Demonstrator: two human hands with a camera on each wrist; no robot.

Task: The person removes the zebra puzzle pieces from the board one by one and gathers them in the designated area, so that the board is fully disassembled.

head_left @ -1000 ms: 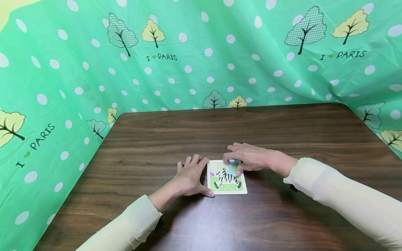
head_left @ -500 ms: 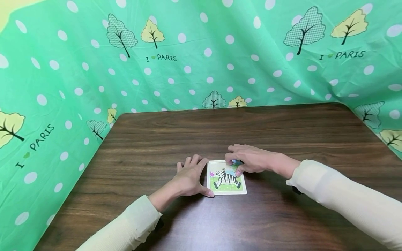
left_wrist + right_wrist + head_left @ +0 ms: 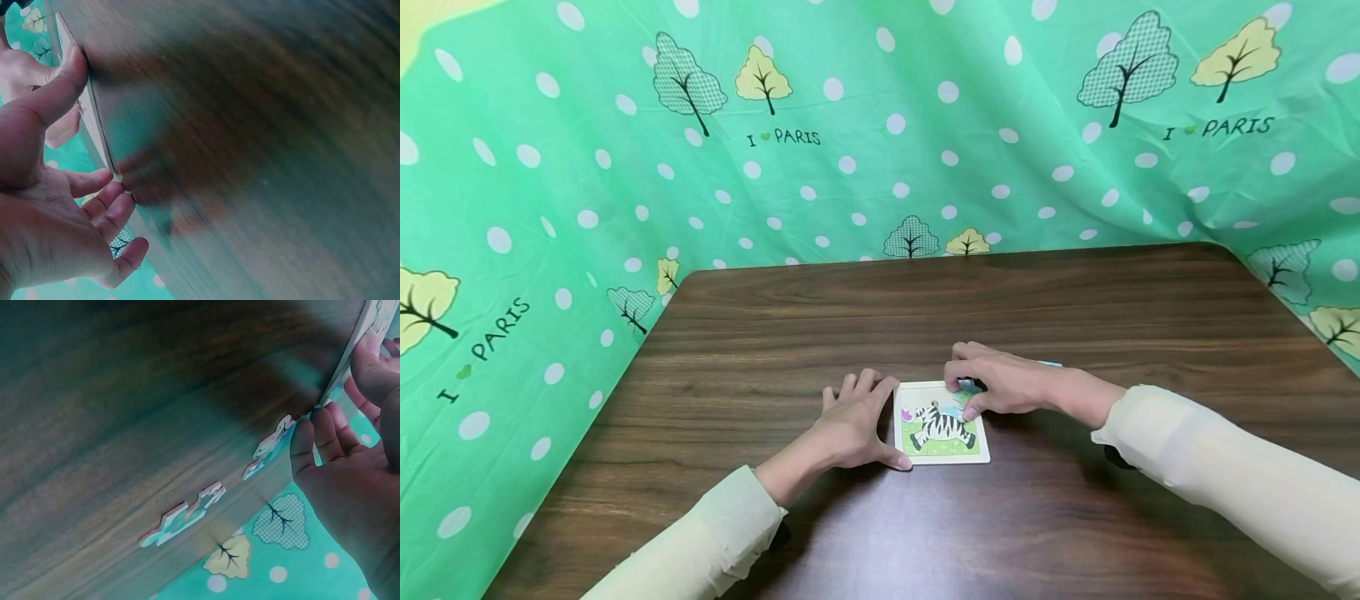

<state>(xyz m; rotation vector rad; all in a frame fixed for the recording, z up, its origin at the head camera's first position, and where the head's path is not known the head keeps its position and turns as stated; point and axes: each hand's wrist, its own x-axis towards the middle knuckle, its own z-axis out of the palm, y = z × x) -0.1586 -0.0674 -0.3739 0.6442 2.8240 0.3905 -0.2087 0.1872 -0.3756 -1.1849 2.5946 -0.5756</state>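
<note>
**Q:** What lies around and under the work?

**A:** Green cloth [image 3: 880, 125] behind and to both sides; white dots, grey checked trees, yellow trees, lettering with "PARIS". Desk [image 3: 760, 325]: dark brown, grain running across, far corners rounded. Pale sheen on the near part; in the wrist views the surface looks glossy, with dim reflections.

**Q:** Position of the puzzle [image 3: 943, 427]?

**A:** Flat on the desk, between my left hand [image 3: 852, 429] and my right hand [image 3: 1003, 379]. Square, pale border, zebra on green ground.

**Q:** State of the left?

**A:** Spread wide along the puzzle's left side: thumb touching the near corner, forefinger at the far one.

**Q:** And the right?

**A:** Fingers bent over the far right corner, thumb and forefinger fairly narrow. Whether a piece sits between them I cannot tell; the fingers cover the spot.

**Q:** Other items on the desk?

**A:** Right wrist view: two loose cut-outs, the nearer piece [image 3: 270, 449] just beside my fingers, the farther piece [image 3: 184, 515] apart from it. Head view: a blue sliver [image 3: 1049, 363] behind my right wrist.
</note>
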